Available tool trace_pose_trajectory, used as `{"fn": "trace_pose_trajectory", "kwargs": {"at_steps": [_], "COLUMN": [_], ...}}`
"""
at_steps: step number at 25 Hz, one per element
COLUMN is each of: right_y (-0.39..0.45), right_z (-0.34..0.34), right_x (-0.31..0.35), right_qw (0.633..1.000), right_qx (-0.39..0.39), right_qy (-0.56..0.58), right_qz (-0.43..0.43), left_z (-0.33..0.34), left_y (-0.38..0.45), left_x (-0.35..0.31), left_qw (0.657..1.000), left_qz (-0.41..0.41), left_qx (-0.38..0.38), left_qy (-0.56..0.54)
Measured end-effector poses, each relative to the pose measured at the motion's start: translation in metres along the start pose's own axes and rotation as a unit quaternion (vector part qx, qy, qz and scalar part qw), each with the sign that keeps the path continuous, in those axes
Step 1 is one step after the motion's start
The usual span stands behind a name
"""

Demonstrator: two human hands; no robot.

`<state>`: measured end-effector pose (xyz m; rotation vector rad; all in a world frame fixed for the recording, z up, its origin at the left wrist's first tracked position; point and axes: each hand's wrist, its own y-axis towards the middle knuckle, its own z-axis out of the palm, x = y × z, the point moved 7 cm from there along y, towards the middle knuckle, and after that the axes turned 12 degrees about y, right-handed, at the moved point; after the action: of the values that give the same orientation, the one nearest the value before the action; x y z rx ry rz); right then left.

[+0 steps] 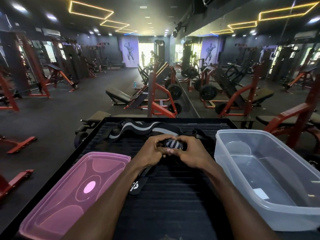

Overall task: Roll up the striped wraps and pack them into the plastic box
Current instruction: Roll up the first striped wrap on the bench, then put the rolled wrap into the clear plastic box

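Gym floor, black ribbed platform [173, 196]. Centre: left hand [152, 153] and right hand [189, 155], fingers curled round a part-rolled striped wrap [173, 144]; its loose tail [136, 126] toward the far edge. Right edge: clear plastic box [270, 172]. Left edge: pink lid [69, 191].

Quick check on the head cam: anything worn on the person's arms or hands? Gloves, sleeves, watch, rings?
Nothing worn that shows. Both forearms come in bare from the bottom edge, no sleeve cuffs in frame. The left hand and right hand have no gloves; no watch or wristband at either wrist. No rings visible, though some fingers are partly hidden. No markings, tape or cables on the arms.
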<state>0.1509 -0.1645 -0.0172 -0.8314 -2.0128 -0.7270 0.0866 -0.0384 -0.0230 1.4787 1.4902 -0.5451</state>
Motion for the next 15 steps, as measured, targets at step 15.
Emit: {"fn": "trace_pose_trajectory", "kwargs": {"at_steps": [15], "right_y": [-0.063], "right_z": [-0.004], "right_x": [-0.015], "right_qw": [0.940], "right_qx": [0.045], "right_qy": [-0.328], "right_qz": [0.087], "left_z": [-0.025], "left_y": [0.005], "left_x": [0.039], "left_qw": [0.971], "left_qz": [-0.128], "left_qx": [-0.158], "left_qy": [0.127]}}
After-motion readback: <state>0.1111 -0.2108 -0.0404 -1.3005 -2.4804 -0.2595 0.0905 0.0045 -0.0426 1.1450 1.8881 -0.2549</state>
